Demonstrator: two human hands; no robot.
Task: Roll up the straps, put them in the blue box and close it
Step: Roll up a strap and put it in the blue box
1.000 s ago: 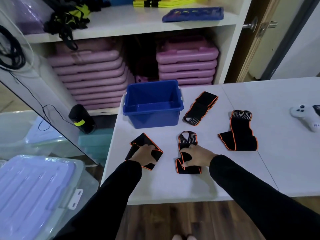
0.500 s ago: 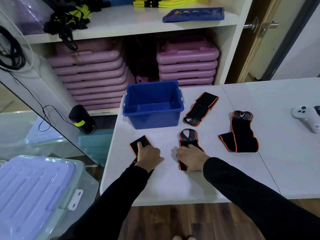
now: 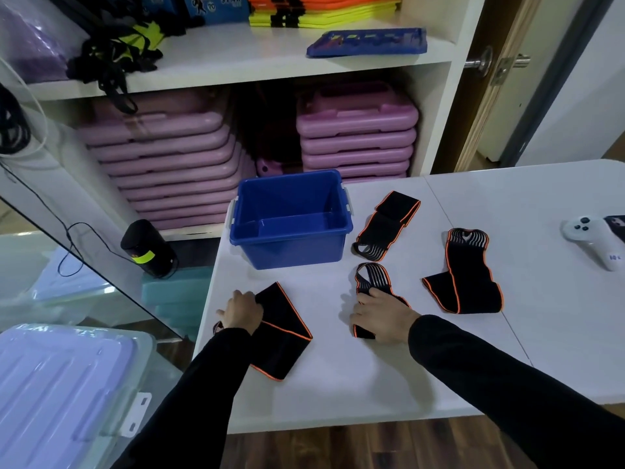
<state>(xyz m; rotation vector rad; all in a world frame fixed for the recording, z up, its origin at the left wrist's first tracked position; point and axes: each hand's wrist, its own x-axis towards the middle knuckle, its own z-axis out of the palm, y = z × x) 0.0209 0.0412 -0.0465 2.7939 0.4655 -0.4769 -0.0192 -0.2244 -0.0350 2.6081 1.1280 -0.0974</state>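
Centrally, the left hand (image 3: 241,313) lay curled over the near-left edge of a black, orange-trimmed strap (image 3: 282,333), fingers bent onto the fabric as if pinching or beginning to fold it; whether the thumb was tucked under the cloth could not be told. The right hand (image 3: 380,318) pressed flat, fingers spread, on the lower part of a second strap (image 3: 370,282), pinning it to the white table (image 3: 338,394) without enclosing it. Two further straps lay untouched: one (image 3: 387,225) just right of the blue box (image 3: 291,220), another (image 3: 465,277) farther right, well apart from either hand. The box stood open and apparently empty at the far left of the table; a blue tray-like piece (image 3: 367,42) on the shelf above may be its lid (not certain). A white controller (image 3: 593,236) rested at the table's right edge.

The straps appeared light, limp and somewhat elastic, with a ribbed looped end; such fabric would likely spring loose once rolled. A sound hold would be at one short end, thumb beneath and fingers above, with the roll kept pinched across its width until dropped in the box.
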